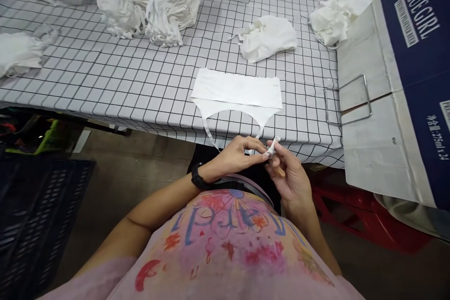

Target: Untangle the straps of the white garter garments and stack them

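Observation:
A white strappy garment [239, 88] lies flat near the front edge of the checked table, its two thin straps running toward me. Just past that edge, my left hand [241, 153], with a black watch at the wrist, pinches a small white strap end [273, 146] between thumb and fingers. My right hand [292, 173] meets it from the other side and grips the same piece, its fingers curled. A tiny clear or metal bit shows at the fingertips, too small to name. Whether this strap end joins the flat garment is hidden behind the fingers.
Stacked white garments [151, 2] sit at the back left, and one bunched white garment [269, 37] lies beyond the flat one. More white pieces [21, 51] are at far left. A cardboard box [383, 103] with a metal wire frame [365, 96] stands at right, over a red stool [358, 215].

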Tool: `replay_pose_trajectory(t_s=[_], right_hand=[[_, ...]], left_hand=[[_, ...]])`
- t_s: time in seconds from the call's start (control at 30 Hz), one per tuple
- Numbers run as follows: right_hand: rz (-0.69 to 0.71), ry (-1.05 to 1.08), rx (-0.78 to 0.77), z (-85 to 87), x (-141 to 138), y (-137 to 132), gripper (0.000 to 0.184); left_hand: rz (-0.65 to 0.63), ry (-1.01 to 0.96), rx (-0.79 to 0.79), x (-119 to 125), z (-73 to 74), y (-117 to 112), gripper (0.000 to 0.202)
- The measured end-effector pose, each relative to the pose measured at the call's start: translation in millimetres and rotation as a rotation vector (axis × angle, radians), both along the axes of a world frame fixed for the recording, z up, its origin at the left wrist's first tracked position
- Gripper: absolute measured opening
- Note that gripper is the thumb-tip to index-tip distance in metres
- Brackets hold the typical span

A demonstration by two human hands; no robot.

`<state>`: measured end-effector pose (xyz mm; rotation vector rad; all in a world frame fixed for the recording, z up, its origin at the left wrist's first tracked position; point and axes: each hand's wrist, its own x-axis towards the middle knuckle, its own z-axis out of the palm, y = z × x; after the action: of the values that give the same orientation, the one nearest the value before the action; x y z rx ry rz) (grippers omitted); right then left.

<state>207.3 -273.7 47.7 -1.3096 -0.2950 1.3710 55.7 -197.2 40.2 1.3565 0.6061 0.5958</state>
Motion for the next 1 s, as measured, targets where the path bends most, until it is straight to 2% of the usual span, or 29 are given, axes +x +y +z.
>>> replay_pose_trajectory(t_s=[0.27,0.43,0.57,0.8,0.9,1.0], right_hand=[[-0.044,0.049,-0.028,-5.7,1.2,5.5,0.029],[-0.035,0.022,-0.011,-7.5,4.1,4.5,0.026],[-0.064,0.0,0.02,-7.3,5.8,-1.8,0.02],[-0.081,-0.045,0.031,-8.9,14.5,-9.4,0.019],[-0.068,-0.069,0.009,-9.8,18.5,-7.9,0.022],[-0.046,-0.122,0.016,-11.1,20.4,-2.6,0.022]], left_hand=[[-0.01,-0.017,-0.223,-1.7,-6.1,-1.3,0.026],[-0.018,0.005,-0.201,0.1,-11.2,-2.2,0.025],[-0.003,0.021,-0.033,4.0,-14.1,-5.1,0.02],[-0.051,0.105,0.383,7.6,-27.1,-9.6,0.018],[-0.061,0.142,0.53,4.6,-29.2,-3.3,0.015],[0.01,0.182,0.67,0.9,-29.4,14.3,0.012]])
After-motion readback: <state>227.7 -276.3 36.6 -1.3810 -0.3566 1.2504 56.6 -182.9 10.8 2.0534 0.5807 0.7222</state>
